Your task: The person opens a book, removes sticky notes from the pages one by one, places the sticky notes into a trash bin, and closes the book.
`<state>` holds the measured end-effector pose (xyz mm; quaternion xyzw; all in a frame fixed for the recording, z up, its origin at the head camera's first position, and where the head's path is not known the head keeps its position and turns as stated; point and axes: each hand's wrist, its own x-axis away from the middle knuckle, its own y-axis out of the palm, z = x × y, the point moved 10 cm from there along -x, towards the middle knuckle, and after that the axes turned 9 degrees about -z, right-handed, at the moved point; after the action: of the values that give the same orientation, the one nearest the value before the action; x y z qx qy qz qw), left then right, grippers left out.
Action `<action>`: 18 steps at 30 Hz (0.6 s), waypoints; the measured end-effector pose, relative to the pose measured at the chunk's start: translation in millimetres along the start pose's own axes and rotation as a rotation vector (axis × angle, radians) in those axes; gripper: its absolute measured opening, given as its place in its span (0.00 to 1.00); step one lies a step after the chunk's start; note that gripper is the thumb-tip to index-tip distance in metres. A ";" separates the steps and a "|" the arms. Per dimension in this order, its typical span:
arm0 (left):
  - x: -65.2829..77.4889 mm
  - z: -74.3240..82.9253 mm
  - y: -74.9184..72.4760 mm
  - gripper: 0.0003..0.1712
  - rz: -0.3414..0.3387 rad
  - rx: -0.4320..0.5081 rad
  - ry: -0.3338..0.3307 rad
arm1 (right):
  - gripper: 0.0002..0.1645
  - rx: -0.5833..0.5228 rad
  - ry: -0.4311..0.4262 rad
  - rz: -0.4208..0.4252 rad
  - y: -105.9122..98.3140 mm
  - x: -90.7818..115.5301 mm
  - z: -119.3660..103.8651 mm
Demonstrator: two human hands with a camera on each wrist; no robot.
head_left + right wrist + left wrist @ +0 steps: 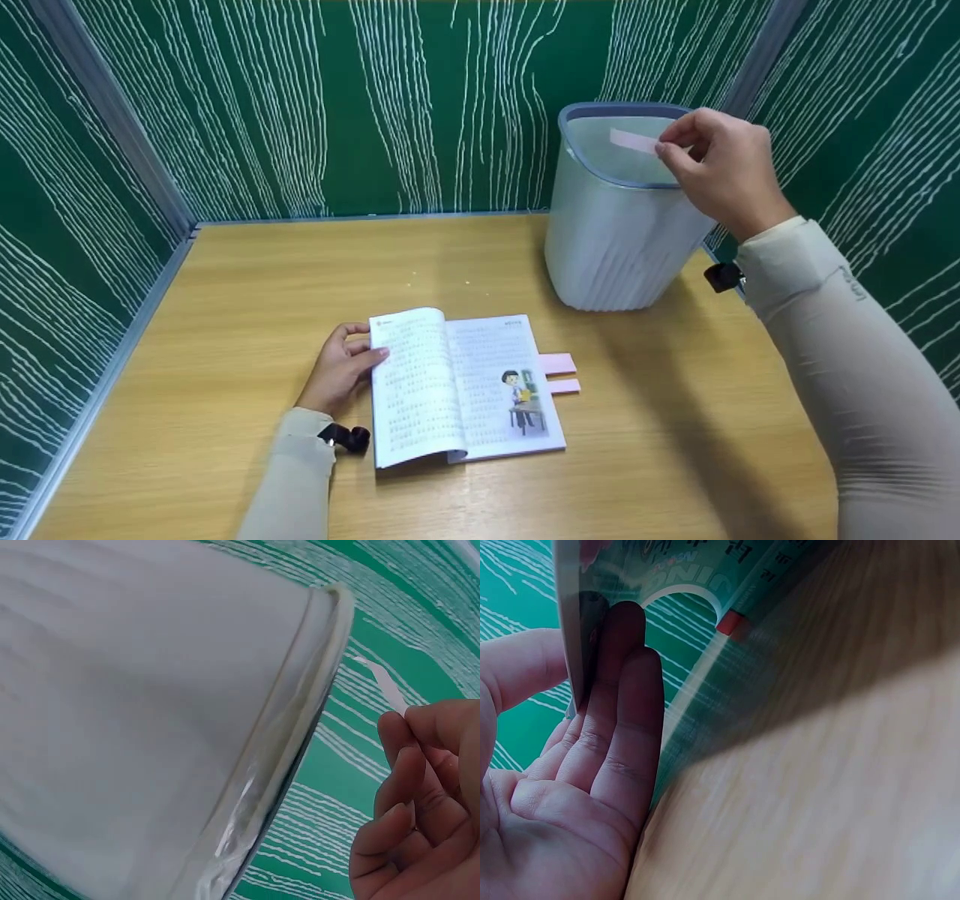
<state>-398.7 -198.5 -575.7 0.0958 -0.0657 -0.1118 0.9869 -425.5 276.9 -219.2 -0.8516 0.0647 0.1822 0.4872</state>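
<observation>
My right hand (724, 161) pinches a narrow pink paper strip (634, 141) between thumb and forefinger, above the mouth of a pale trash bin (622, 240) with a blue-grey rim. In the right wrist view the strip (386, 686) sticks out past the fingertips, beside the bin's rim. My left hand (341, 367) holds the left edge of an open book (412, 390), thumb on the page and the other fingers behind the cover. The left wrist view shows the green cover (697, 570) bowed up off the table. Two pink tabs (556, 364) jut from the book's right side.
The wooden table (262, 285) carries a few tiny pale specks behind the book. Green panels (255, 112) with wavy white lines stand at the back and sides, joined by grey posts. The bin stands at the back right, lined with a clear bag (232, 832).
</observation>
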 end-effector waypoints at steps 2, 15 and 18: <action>0.2 0.2 0.2 0.32 -0.001 0.001 0.002 | 0.21 0.005 0.006 -0.009 0.1 -3.8 2.1; -0.8 -0.4 0.1 0.32 -0.004 0.025 0.002 | 0.24 0.061 0.046 -0.009 -10.4 -15.6 13.9; -0.6 -0.3 0.6 0.32 -0.006 0.018 0.004 | 0.24 0.072 0.058 -0.007 -14.3 -18.6 15.9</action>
<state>-399.1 -197.8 -576.0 0.1052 -0.0646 -0.1138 0.9858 -442.5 296.6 -208.0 -0.8388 0.0824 0.1534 0.5159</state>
